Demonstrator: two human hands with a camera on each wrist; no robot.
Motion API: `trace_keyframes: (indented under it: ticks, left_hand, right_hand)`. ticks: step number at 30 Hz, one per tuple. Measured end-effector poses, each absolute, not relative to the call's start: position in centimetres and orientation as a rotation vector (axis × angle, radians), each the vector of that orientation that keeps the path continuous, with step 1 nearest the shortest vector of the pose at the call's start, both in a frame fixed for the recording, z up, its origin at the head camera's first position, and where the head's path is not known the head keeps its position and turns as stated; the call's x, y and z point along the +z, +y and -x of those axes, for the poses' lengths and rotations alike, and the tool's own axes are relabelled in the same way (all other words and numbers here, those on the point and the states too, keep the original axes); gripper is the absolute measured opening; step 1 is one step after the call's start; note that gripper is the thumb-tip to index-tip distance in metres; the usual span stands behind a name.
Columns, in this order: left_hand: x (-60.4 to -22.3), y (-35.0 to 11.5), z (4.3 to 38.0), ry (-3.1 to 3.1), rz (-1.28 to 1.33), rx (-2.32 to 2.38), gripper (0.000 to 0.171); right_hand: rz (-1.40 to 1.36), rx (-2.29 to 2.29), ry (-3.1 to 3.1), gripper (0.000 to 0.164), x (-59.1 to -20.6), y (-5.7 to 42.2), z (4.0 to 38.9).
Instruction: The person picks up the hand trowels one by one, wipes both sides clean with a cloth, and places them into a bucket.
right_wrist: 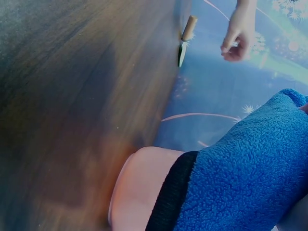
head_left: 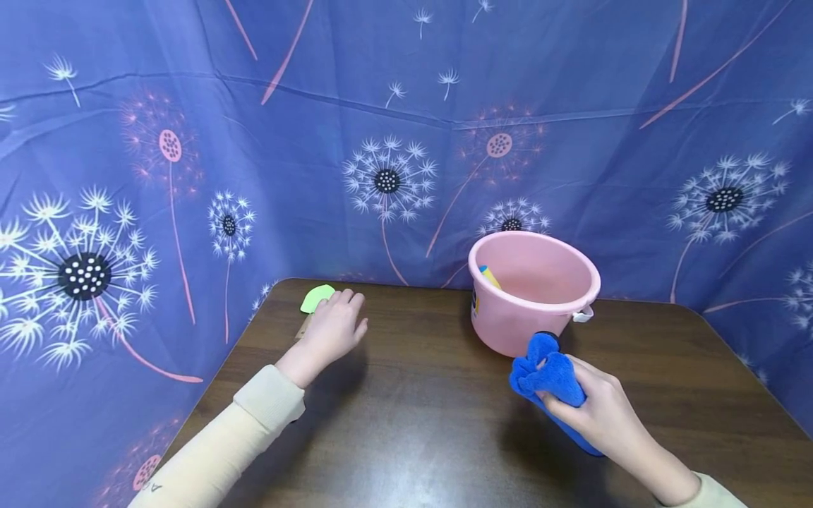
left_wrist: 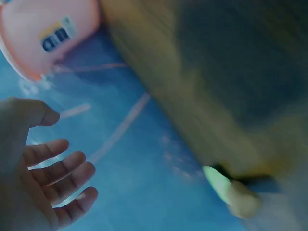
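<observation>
My right hand (head_left: 600, 406) grips a bunched blue cloth (head_left: 551, 377) in front of the pink bucket (head_left: 530, 300). The cloth is fluffy with a black edge band (right_wrist: 175, 190), and part of it hangs below the hand. My left hand (head_left: 333, 324) hovers over the far left of the table, its fingers loosely bent and nothing in them. Behind that hand lies a small tool with a light green blade (head_left: 316, 298) and a short wooden handle (right_wrist: 189, 28). The left wrist view shows the hand (left_wrist: 53, 168) apart from this tool.
The bucket stands upright at the back right, with a white handle fitting (head_left: 582, 315) on its side and a yellow-and-blue item (head_left: 490, 276) inside. A brown wooden table (head_left: 406, 423) extends to a blue dandelion-print curtain (head_left: 305, 176) behind and on the sides.
</observation>
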State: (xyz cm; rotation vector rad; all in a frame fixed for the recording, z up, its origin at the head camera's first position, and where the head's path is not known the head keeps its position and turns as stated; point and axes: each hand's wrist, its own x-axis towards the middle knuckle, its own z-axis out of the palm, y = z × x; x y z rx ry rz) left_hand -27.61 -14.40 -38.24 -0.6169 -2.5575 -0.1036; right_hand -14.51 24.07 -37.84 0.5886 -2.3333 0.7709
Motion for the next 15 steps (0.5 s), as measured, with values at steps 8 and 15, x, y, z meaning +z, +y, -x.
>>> trace_keyframes:
  ticks: [8, 15]
  left_hand:
    - [-41.4, -19.0, 29.3, -2.665, 0.452, -0.079, 0.036]
    - [-43.0, -21.2, 30.2, -2.749, 0.329, -0.144, 0.037]
  right_hand:
    - [-0.593, 0.747, -2.303, 0.048, -38.1, 24.3, 14.5]
    - [-0.573, 0.757, -2.311, 0.048, -38.3, 24.4, 14.1]
